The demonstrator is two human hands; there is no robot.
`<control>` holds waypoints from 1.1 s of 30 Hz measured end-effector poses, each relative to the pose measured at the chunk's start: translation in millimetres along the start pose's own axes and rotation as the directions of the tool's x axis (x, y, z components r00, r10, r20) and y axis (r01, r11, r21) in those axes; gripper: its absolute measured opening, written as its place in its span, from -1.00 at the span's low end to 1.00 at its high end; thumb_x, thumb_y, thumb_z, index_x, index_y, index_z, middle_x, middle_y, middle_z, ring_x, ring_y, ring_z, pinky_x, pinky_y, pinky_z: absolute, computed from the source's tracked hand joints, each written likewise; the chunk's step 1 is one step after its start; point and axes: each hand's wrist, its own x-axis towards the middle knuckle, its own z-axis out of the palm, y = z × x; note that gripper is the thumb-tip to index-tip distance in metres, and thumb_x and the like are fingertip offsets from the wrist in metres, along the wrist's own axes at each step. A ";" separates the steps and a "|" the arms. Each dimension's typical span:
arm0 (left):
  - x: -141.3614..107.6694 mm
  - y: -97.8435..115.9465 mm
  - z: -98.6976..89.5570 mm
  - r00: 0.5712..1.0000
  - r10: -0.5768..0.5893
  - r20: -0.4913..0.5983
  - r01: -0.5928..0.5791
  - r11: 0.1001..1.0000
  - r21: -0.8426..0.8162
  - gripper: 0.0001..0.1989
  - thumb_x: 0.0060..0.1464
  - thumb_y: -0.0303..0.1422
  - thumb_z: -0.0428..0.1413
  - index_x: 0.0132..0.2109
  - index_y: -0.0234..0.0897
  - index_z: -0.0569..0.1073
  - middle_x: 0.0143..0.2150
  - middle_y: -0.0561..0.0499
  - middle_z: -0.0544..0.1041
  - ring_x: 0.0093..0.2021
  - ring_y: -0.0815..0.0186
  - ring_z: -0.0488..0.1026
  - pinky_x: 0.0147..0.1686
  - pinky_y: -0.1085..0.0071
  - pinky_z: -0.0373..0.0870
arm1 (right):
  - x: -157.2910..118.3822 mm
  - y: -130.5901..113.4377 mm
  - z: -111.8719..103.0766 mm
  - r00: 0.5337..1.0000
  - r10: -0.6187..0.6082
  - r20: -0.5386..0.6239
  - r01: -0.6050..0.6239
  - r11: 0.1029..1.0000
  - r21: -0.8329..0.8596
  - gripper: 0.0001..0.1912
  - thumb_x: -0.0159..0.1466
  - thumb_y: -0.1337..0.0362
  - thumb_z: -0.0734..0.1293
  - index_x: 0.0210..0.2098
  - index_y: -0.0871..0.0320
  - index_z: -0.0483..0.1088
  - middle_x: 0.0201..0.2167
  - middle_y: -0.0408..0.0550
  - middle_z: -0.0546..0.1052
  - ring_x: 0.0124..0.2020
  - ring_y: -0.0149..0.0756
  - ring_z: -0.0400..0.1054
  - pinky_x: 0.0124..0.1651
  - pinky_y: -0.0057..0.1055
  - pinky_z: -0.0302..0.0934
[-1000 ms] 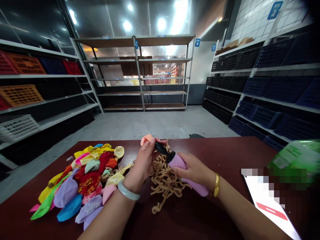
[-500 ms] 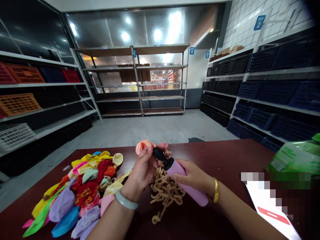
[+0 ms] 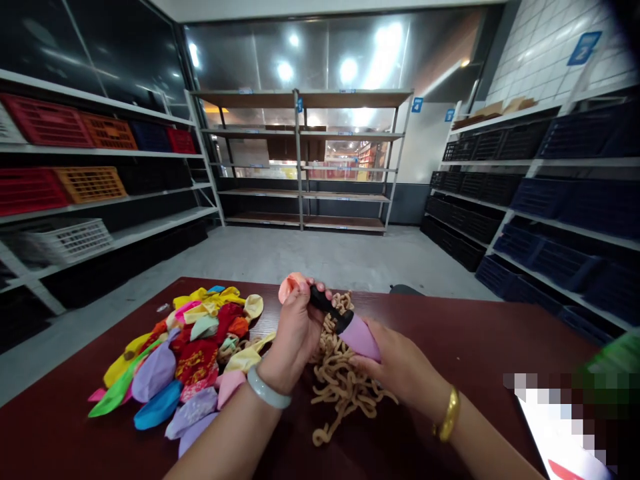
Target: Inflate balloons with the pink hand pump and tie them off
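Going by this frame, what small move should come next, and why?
Probably the left hand should snug the peach balloon onto the black nozzle before any pumping. That hand holds both together but hides the join, so I can't tell how well it is seated; the balloon looks small and unfilled, and the right hand grips what looks like a lilac pump.

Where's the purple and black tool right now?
In the head view, the purple and black tool is just right of centre, its purple body in the right hand, its black end at the left hand, partly hiding the tan cords.
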 end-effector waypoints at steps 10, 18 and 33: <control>36.0 57.2 -36.2 0.984 0.162 -0.075 -0.166 0.985 -0.044 -0.86 0.13 -0.34 0.16 -0.30 -0.29 0.37 -0.39 0.01 0.39 -0.40 0.32 0.40 -0.40 0.37 0.42 | 2.3 2.9 0.6 0.997 -0.067 0.024 0.071 0.984 -0.164 -0.38 0.20 0.11 0.34 0.22 0.07 0.20 0.07 0.07 0.48 0.01 0.00 0.40 -0.02 -0.14 0.25; 46.4 69.5 -53.3 0.959 0.261 -0.109 -0.261 0.965 0.012 -0.84 0.09 -0.33 0.20 -0.29 -0.30 0.37 -0.39 0.02 0.45 -0.39 0.35 0.44 -0.32 0.38 0.44 | 3.5 33.5 4.8 0.995 -0.096 -0.032 0.079 0.933 -0.351 -0.43 0.25 0.04 0.27 0.20 0.13 0.25 -0.02 0.17 0.52 -0.12 0.03 0.46 -0.13 -0.10 0.30; 13.4 -4.5 -18.6 0.987 0.101 -0.127 -0.073 0.975 0.210 -0.80 0.08 -0.30 0.16 -0.28 -0.28 0.27 -0.42 0.03 0.49 -0.44 0.32 0.49 -0.34 0.33 0.45 | 4.2 18.4 7.3 0.996 -0.091 -0.024 0.081 0.961 -0.265 -0.45 0.29 -0.03 0.24 0.18 0.11 0.24 -0.09 0.09 0.55 -0.16 -0.01 0.47 -0.21 -0.22 0.23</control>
